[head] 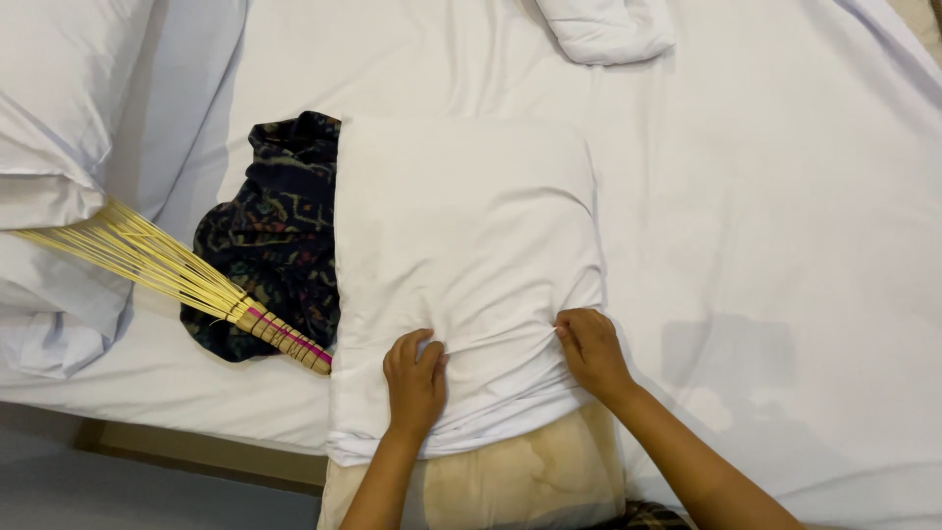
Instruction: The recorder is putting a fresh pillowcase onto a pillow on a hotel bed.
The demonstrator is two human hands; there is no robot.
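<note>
The pillowcase (461,245) is matt white cloth, creased; the pillow (510,476) beneath is yellowish stained fabric; the broom (147,260) is stiff straw; the dark patterned cloth (275,236) looks soft.

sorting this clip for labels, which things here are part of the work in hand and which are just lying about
In hand:
- white pillowcase, gripped at its open end
- yellowed pillow showing below the case
- left hand and right hand, fingers pinching the fabric

Lying about:
- stick broom
- dark patterned cloth
- white pillows at left
- folded white bedding at top
</note>
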